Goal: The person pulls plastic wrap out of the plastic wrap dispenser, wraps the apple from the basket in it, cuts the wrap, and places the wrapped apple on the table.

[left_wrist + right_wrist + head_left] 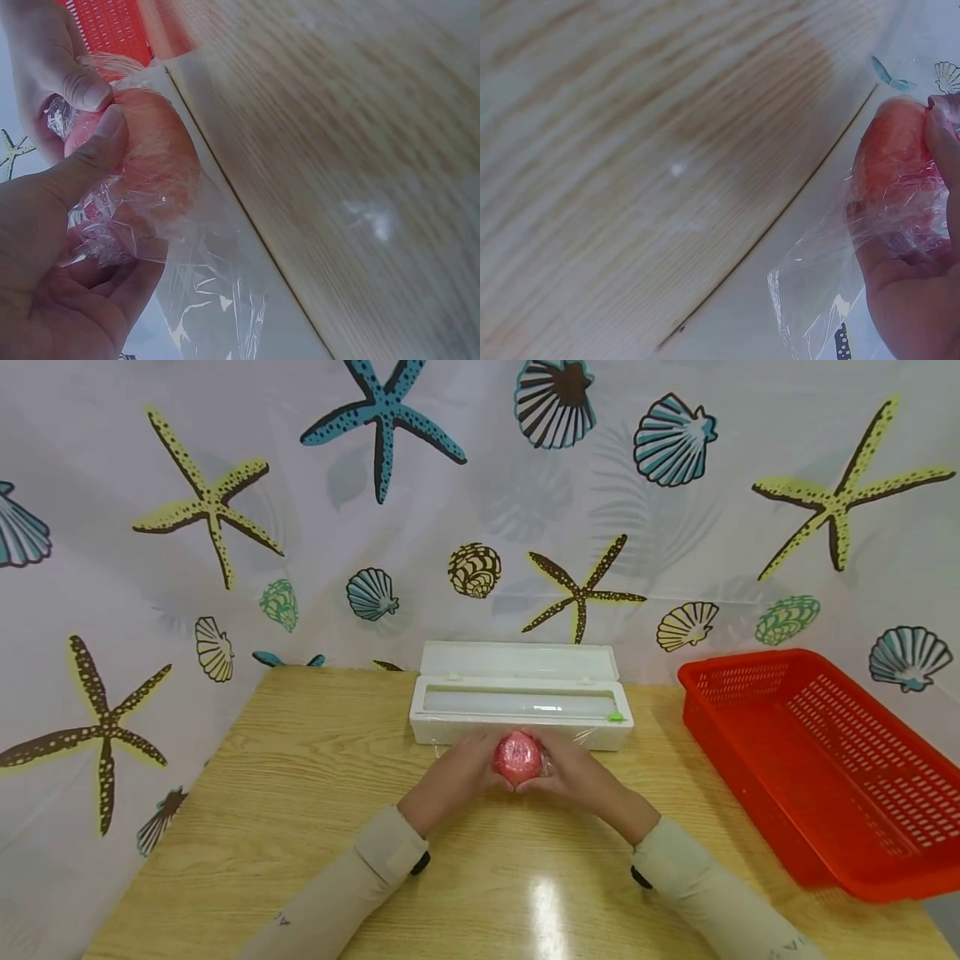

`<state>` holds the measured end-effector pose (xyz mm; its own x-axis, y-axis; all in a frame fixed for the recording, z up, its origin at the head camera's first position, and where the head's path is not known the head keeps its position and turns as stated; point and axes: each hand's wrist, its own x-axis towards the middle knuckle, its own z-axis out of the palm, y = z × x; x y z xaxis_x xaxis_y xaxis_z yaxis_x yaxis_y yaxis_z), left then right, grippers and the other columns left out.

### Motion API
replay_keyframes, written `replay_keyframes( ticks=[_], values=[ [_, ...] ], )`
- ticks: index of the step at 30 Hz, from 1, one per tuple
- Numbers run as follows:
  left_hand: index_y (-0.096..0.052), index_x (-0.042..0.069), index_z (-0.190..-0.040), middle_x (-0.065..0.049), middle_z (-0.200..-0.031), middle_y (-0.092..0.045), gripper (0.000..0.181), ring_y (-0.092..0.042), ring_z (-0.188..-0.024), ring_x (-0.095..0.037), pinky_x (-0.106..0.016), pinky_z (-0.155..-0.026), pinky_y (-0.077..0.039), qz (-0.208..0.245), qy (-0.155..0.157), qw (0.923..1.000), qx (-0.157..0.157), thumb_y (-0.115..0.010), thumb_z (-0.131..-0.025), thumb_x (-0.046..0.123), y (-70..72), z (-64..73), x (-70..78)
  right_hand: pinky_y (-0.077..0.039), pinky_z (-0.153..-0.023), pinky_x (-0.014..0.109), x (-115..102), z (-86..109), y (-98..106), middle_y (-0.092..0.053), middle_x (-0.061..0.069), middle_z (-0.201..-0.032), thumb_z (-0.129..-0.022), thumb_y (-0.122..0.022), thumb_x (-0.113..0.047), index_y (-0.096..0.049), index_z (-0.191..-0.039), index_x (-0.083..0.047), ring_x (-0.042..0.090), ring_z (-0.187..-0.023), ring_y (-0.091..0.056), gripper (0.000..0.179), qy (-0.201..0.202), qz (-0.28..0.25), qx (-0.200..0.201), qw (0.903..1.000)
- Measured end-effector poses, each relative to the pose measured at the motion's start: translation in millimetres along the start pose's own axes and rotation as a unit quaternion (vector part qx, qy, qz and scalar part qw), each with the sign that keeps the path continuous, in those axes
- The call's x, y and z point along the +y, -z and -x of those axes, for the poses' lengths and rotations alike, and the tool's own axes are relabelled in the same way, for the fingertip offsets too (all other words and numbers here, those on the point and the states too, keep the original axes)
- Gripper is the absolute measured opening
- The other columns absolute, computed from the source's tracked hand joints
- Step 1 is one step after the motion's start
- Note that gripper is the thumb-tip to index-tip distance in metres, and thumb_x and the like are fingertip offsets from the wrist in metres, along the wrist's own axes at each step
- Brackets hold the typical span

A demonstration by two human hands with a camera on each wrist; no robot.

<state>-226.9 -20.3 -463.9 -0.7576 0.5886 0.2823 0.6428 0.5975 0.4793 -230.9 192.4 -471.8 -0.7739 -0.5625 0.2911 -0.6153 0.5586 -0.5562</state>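
Between both hands is a round, pinkish-red thing (517, 758) wrapped in clear cling film; its exact kind cannot be told. The left hand (468, 767) grips it from the left, thumb on its near face and fingers behind it. From the right, the right hand (576, 772) grips it the same way, the thumbs nearly meeting. Crumpled film bunches under the fingers in the left wrist view, and a loose sheet of cling film (214, 292) hangs off beside it. Just behind the hands, a white cling film box (517, 732) stands with its lid raised, a film roll (517, 702) inside.
A green slider (616, 717) sits at the right end of the box front. To the right stands a red plastic basket (738, 777) with perforated walls. The wooden table (315, 735) meets a cloth (450, 510) printed with starfish and shells at the back.
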Motion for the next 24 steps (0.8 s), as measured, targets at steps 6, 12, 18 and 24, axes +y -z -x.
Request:
replay_keyframes(
  ticks=[6,12,18,24],
  values=[
    [-0.043,0.008,-0.131,-0.001,-0.124,-0.053,0.072,-0.048,-0.113,-0.012,-0.024,-0.097,-0.039,0.012,-0.006,0.9999,-0.001,-0.079,-0.071,0.026,-1.3,-1.7,-2.5,-0.038,-0.1,0.036,2.5,-1.8,0.2,-0.048,-0.003,-0.132,-0.067,-0.083,-0.029,-0.043,-0.135,-0.013,0.015,-0.121,-0.044,0.08,-0.003,-0.029,-0.011,0.9995],
    [-0.046,0.008,-0.127,0.0,-0.12,-0.054,0.067,-0.048,-0.11,-0.011,-0.025,-0.097,-0.039,0.047,-0.009,0.9988,-0.006,-0.08,-0.071,0.023,-3.8,-1.7,-3.6,-0.037,-0.101,0.039,5.5,-0.4,-1.4,-0.047,-0.002,-0.133,-0.069,-0.082,-0.026,-0.043,-0.135,-0.015,0.016,-0.122,-0.043,0.078,-0.013,-0.042,-0.014,0.9989],
    [-0.043,0.01,-0.131,0.002,-0.121,-0.053,0.07,-0.047,-0.111,-0.009,-0.024,-0.096,-0.039,0.065,-0.003,0.9979,-0.008,-0.08,-0.072,0.02,-6.1,1.1,-6.6,-0.036,-0.101,0.038,10.2,-2.3,-6.8,-0.048,-0.005,-0.132,-0.069,-0.082,-0.028,-0.044,-0.135,-0.019,0.014,-0.121,-0.044,0.076,-0.007,-0.073,-0.018,0.9972],
    [-0.045,0.01,-0.13,0.002,-0.121,-0.054,0.068,-0.049,-0.11,-0.008,-0.024,-0.096,-0.039,0.084,-0.009,0.9963,-0.015,-0.08,-0.072,0.021,-6.2,-1.3,-8.2,-0.038,-0.099,0.04,12.7,-2.2,-7.1,-0.049,-0.003,-0.131,-0.069,-0.081,-0.029,-0.044,-0.135,-0.02,0.016,-0.12,-0.046,0.076,-0.011,-0.101,-0.025,0.9945]
  ],
)
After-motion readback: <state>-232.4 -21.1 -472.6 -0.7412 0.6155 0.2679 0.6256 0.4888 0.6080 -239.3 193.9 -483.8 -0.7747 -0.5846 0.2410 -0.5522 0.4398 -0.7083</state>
